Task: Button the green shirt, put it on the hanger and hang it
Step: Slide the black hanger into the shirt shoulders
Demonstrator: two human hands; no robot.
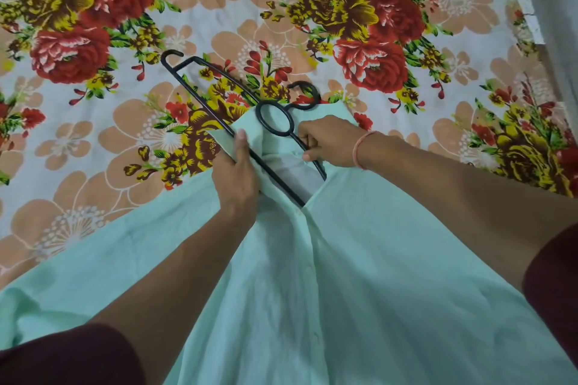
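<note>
Spread on the floral bedsheet (93, 134), green shirt (375, 259) takes the black hanger (275, 172) halfway through its neck; left hand (236, 175) grips the collar, right hand (328, 142) pinches the hanger's arm, which could snag and strain the buttoned placket

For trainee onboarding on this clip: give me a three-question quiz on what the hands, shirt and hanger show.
1. True or false: the hanger is fully inside the green shirt.
2. The left hand grips: A) collar fabric B) hook C) bedsheet.
3. What does the right hand pinch?

Key
1. False; one end enters the neck opening, the other lies outside on the bedsheet.
2. A
3. The hanger's bar beside its ring.
</note>
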